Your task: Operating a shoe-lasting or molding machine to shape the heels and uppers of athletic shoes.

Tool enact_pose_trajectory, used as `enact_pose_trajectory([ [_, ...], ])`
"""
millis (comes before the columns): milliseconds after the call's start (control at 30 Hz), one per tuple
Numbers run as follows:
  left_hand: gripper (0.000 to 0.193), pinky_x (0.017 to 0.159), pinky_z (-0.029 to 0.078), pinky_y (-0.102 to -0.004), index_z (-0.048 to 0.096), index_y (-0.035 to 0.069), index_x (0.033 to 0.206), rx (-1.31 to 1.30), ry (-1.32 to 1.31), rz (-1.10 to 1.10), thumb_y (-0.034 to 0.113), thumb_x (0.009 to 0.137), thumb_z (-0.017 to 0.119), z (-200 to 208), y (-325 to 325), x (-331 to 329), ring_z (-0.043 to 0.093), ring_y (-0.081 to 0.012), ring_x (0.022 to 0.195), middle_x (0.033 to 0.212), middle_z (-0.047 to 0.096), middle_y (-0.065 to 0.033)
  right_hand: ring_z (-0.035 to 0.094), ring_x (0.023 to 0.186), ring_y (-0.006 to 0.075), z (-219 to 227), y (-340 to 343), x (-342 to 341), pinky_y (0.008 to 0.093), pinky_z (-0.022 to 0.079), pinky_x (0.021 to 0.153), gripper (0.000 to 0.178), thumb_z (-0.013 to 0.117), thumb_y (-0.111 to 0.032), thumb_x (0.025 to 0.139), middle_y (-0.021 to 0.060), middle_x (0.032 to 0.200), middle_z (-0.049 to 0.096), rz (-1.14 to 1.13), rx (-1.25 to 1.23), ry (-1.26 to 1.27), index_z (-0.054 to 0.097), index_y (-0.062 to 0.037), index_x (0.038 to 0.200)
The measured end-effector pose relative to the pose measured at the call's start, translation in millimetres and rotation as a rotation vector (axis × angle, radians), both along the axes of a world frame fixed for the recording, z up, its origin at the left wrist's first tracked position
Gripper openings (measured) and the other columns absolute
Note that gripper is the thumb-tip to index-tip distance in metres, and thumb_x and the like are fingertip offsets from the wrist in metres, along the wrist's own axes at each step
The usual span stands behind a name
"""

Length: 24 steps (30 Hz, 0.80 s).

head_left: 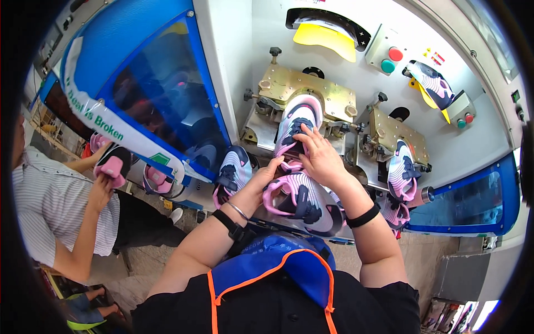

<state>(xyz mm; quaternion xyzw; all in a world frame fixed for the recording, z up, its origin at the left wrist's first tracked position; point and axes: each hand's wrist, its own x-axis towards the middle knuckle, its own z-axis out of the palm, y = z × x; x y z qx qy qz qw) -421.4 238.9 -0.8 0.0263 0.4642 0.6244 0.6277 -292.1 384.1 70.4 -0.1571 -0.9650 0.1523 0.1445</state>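
A sneaker [297, 123] in pink, white and dark navy sits toe-first in the brass-coloured clamp [320, 92] of a machine. My right hand [321, 157] lies over its laces and side, fingers curved onto the upper. At the heel end, my left hand [271, 177] pinches the pink collar; some of its fingers are hidden. Just below my hands, a second sneaker [306, 203] rests on its side, close to both wrists. Another sneaker [232, 173] stands left of my left forearm.
A second clamp [397, 133] stands to the right, with a sneaker [403, 171] before it. Red and green buttons [392, 58] are on the back wall. A blue-framed door [161, 89] rises at left. Beyond it, a co-worker [67, 206] holds a dark shoe with pink lining.
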Motion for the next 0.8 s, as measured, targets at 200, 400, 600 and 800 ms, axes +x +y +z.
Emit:
enact_pose_trajectory([
  [200,0.053,0.067,0.052,-0.0306,0.067,0.010,0.114,-0.033,0.212,0.003,0.057,0.090,0.061,-7.6,-9.7,-5.5,0.063,-0.0151,0.080,0.097,0.068,-0.0050,0.036,0.142,0.0412,-9.5,-3.2,-11.7,0.0540,0.037,0.111,0.052,0.064,-0.019,0.087,0.0146,0.155,0.037,0.050,0.119,0.030,0.049,-0.0163,0.137],
  [400,0.053,0.078,0.055,-0.0308,0.061,0.016,0.128,0.410,0.114,-0.028,0.059,0.098,0.051,51.5,-64.1,37.4,0.062,-0.0098,0.098,0.108,0.066,-0.0007,0.043,0.135,0.0430,-4.6,-7.7,10.2,0.0485,0.035,0.111,0.058,0.070,-0.017,0.084,0.0246,0.149,0.043,0.053,0.195,0.167,0.051,-0.0052,0.138],
  [600,0.065,0.080,0.056,-0.0331,0.065,0.007,0.110,0.349,-0.164,0.295,0.067,0.088,0.059,12.7,-50.3,24.7,0.066,-0.0179,0.087,0.099,0.069,-0.0049,0.065,0.094,0.0308,-3.6,-47.4,112.3,0.0449,0.052,0.089,0.023,0.064,-0.028,0.095,0.0181,0.108,0.066,0.532,0.141,0.397,0.069,-0.0060,0.098],
  [800,0.051,0.087,0.054,-0.0284,0.069,0.006,0.105,0.759,-0.154,0.625,0.055,0.094,0.061,88.8,-80.8,49.7,0.066,-0.0125,0.091,0.104,0.072,-0.0031,0.065,0.094,0.0314,-22.2,-49.4,32.8,0.0447,0.052,0.087,0.021,0.065,-0.025,0.093,0.0178,0.108,0.065,0.852,0.112,0.441,0.068,-0.0055,0.100],
])
